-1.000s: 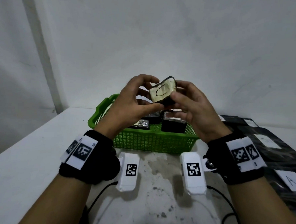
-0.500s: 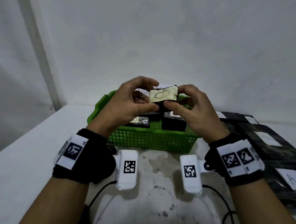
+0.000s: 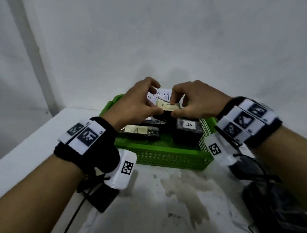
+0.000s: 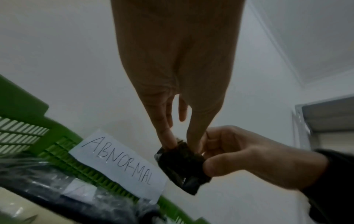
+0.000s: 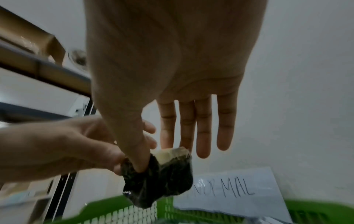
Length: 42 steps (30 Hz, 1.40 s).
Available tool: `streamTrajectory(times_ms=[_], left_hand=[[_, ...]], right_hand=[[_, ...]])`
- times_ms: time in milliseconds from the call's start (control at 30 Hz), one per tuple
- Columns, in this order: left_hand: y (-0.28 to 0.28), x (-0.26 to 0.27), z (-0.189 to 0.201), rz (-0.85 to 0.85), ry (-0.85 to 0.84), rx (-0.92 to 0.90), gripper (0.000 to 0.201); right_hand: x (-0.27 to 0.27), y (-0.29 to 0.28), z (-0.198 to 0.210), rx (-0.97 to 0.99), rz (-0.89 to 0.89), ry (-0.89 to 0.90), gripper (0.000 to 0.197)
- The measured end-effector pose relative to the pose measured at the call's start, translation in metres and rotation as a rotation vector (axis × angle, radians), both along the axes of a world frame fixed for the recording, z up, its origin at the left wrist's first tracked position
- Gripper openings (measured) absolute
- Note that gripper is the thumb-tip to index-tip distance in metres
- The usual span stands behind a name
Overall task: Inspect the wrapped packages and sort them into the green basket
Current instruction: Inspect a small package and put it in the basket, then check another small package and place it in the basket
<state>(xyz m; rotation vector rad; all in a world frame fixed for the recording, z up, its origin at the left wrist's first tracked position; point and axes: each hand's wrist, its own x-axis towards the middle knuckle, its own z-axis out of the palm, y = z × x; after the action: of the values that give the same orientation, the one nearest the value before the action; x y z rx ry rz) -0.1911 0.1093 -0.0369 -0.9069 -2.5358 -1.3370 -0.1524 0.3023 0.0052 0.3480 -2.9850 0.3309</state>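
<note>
I hold a small black wrapped package [image 3: 167, 109] with a cream label on top, just above the far part of the green basket [image 3: 164, 158]. My left hand [image 3: 152, 105] pinches its left end with thumb and fingers [image 4: 166, 136]. From the right, my right hand [image 3: 176, 107] pinches it between thumb [image 5: 138, 162] and forefinger, the other fingers straight. The package [image 4: 182, 165] [image 5: 162, 178] hangs clear of the basket floor. Two black packages labelled A [image 3: 137, 130] [image 3: 188, 129] lie in the basket.
A paper sign reading ABNORMAL [image 4: 118, 163] [image 3: 159, 96] leans on the basket's far wall. More black wrapped packages [image 3: 277, 208] and cables lie on the white table [image 3: 31, 154] at the right. A grey wall stands close behind.
Both hands have carried the package forward and down, from in front of the basket to over its far part. The label now faces up.
</note>
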Motion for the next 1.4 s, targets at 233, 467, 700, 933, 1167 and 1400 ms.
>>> streamTrajectory(times_ms=[233,467,700,933,1167,1400], left_hand=[[-0.004,-0.03,-0.005,-0.084,-0.068,-0.872,0.037],[0.014,-0.037,-0.01,-0.22,-0.443,-1.15,0.049],[0.019,-0.029,-0.013,-0.201,-0.327,-1.285,0.054],[-0.005,-0.03,0.006,-0.146,-0.176,-0.962,0.044],[-0.07,0.008,0.032,0.03,-0.035,-0.367,0.023],[-0.135,0.066,-0.009,0.319,-0.079,-0.358,0.015]], right_hand=[[-0.072,-0.005,-0.022,0.356,0.074,-0.305,0.013],[-0.092,-0.005,-0.052,0.431,0.072,-0.359,0.017],[-0.09,-0.009,-0.067,0.586,0.088,-0.317,0.026],[-0.076,-0.016,-0.022,0.448,0.068,-0.18,0.034],[0.003,-0.068,0.029,0.077,0.239,0.039,0.024],[0.064,-0.13,-0.048,0.165,0.358,-0.09,0.028]])
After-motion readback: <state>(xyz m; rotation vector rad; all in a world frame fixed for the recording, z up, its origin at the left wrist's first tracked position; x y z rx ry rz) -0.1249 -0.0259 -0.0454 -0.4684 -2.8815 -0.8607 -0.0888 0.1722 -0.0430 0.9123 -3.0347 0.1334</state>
